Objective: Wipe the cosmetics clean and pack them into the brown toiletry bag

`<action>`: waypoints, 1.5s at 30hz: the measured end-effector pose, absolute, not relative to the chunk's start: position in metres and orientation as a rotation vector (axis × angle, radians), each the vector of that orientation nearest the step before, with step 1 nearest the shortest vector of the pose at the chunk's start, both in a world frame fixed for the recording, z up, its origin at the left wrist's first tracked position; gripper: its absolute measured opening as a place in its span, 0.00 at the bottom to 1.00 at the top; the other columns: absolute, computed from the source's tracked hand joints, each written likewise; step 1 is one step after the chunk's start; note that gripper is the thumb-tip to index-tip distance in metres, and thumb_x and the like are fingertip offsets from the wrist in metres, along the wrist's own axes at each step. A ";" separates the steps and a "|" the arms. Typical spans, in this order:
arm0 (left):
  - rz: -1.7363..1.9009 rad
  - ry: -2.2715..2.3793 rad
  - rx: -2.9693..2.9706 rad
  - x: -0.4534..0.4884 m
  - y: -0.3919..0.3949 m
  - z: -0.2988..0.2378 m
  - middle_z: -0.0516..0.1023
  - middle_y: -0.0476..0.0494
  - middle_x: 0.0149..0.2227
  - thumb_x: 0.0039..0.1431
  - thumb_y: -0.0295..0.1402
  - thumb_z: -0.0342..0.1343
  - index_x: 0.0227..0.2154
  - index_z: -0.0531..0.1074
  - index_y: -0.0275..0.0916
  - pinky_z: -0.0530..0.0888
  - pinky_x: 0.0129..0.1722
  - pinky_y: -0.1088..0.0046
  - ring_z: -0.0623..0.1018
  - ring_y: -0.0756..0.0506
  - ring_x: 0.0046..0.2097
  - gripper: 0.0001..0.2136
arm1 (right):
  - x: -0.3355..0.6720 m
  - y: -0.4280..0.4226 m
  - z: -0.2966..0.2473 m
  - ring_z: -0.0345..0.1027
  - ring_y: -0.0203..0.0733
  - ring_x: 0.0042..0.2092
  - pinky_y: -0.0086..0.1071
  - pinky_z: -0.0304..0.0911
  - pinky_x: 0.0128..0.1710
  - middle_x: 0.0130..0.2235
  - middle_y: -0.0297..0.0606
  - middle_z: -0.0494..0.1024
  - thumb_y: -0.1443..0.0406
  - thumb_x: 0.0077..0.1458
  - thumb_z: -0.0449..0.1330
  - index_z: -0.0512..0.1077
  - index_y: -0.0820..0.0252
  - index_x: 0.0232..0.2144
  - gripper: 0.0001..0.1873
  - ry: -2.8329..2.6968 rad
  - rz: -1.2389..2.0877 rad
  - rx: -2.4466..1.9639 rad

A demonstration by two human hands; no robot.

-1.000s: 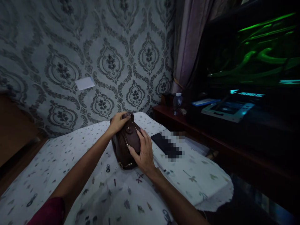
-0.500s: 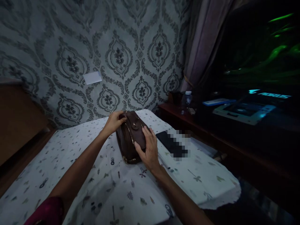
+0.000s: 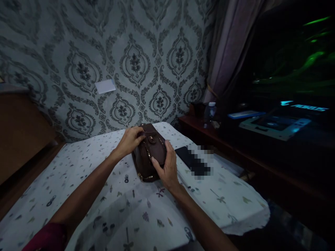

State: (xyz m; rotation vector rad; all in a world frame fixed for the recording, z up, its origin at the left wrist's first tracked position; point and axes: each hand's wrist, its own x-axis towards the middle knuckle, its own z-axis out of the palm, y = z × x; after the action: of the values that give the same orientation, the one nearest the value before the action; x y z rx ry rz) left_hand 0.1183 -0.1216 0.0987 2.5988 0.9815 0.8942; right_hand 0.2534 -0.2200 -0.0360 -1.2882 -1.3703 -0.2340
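Observation:
A brown leather bag (image 3: 155,153) with gold zips lies on a white patterned sheet (image 3: 117,202). My left hand (image 3: 131,141) is closed at the bag's far left, thumb and fingers pinching by the flap strap (image 3: 148,133), which is slightly raised above the small metal clasp. My right hand (image 3: 169,169) grips the near right side, its thumb on the front and its fingers along the right edge. The left fingertips are partly hidden.
A dark phone (image 3: 185,157), partly pixelated, lies right of the bag. Past the sheet's edge, a dark red desk (image 3: 192,125) carries a clear bottle (image 3: 210,111). A lit computer case (image 3: 274,125) stands far right. A brown board (image 3: 23,132) is at the left.
My left hand has shifted slightly right and now pinches nearer the flap strap, which is lifted a little. My right fingers have slid from the bag's front to its right edge.

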 end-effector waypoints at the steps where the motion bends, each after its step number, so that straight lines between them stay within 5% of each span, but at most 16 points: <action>1: 0.876 0.987 2.611 0.119 -0.121 0.100 0.73 0.49 0.28 0.54 0.27 0.56 0.27 0.73 0.38 0.65 0.36 0.71 0.71 0.47 0.32 0.03 | 0.254 -0.220 -0.036 0.49 0.54 0.67 0.55 0.53 0.64 0.66 0.55 0.56 0.56 0.62 0.54 0.48 0.61 0.66 0.35 -1.353 -0.211 -1.278; 9: 0.856 0.978 2.715 0.158 -0.106 0.098 0.77 0.45 0.40 0.55 0.36 0.60 0.41 0.75 0.41 0.67 0.46 0.67 0.72 0.41 0.45 0.11 | 0.258 -0.221 -0.042 0.51 0.56 0.67 0.57 0.53 0.63 0.65 0.54 0.56 0.57 0.58 0.59 0.59 0.58 0.59 0.28 -1.328 -0.154 -1.213; 14: 0.889 1.009 2.613 0.180 -0.096 0.093 0.75 0.49 0.30 0.53 0.34 0.60 0.29 0.75 0.39 0.66 0.40 0.70 0.72 0.45 0.37 0.04 | 0.260 -0.220 -0.043 0.53 0.57 0.65 0.57 0.55 0.63 0.64 0.53 0.56 0.56 0.57 0.60 0.61 0.57 0.58 0.29 -1.327 -0.170 -1.225; 18: 0.957 1.108 2.465 0.183 -0.086 0.089 0.64 0.54 0.20 0.54 0.38 0.57 0.21 0.68 0.38 0.61 0.27 0.74 0.65 0.50 0.26 0.12 | 0.260 -0.221 -0.042 0.54 0.57 0.65 0.56 0.57 0.61 0.63 0.52 0.57 0.56 0.57 0.60 0.62 0.55 0.58 0.28 -1.319 -0.213 -1.242; 24: 1.035 1.097 2.397 0.185 -0.094 0.088 0.61 0.55 0.19 0.53 0.38 0.56 0.19 0.64 0.39 0.58 0.26 0.74 0.62 0.51 0.25 0.13 | 0.260 -0.218 -0.044 0.56 0.57 0.63 0.56 0.60 0.59 0.63 0.52 0.58 0.56 0.57 0.60 0.64 0.56 0.56 0.26 -1.309 -0.285 -1.254; 30: 1.042 0.883 2.465 0.182 -0.110 0.091 0.68 0.53 0.24 0.51 0.36 0.57 0.20 0.66 0.39 0.60 0.32 0.74 0.66 0.50 0.30 0.09 | 0.260 -0.216 -0.046 0.57 0.57 0.63 0.56 0.60 0.59 0.62 0.52 0.59 0.55 0.56 0.60 0.65 0.56 0.55 0.26 -1.295 -0.304 -1.282; 35: 0.962 0.867 2.350 0.177 -0.094 0.089 0.61 0.54 0.20 0.52 0.42 0.54 0.19 0.64 0.39 0.58 0.26 0.75 0.62 0.51 0.25 0.14 | 0.263 -0.219 -0.044 0.55 0.57 0.64 0.56 0.58 0.60 0.63 0.54 0.59 0.54 0.58 0.58 0.61 0.59 0.58 0.29 -1.348 -0.275 -1.295; 45: 0.739 0.882 2.360 0.122 -0.089 0.103 0.65 0.54 0.19 0.50 0.41 0.57 0.21 0.68 0.37 0.60 0.23 0.77 0.65 0.51 0.24 0.12 | 0.262 -0.225 -0.039 0.53 0.56 0.65 0.56 0.55 0.62 0.64 0.52 0.56 0.55 0.60 0.56 0.57 0.56 0.61 0.30 -1.388 -0.217 -1.308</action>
State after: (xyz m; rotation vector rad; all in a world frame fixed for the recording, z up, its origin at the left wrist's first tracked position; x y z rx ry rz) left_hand 0.1220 -0.0892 0.1025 2.3601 0.8823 0.7389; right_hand 0.2623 -0.2245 -0.0386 -1.3077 -1.3881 -0.2165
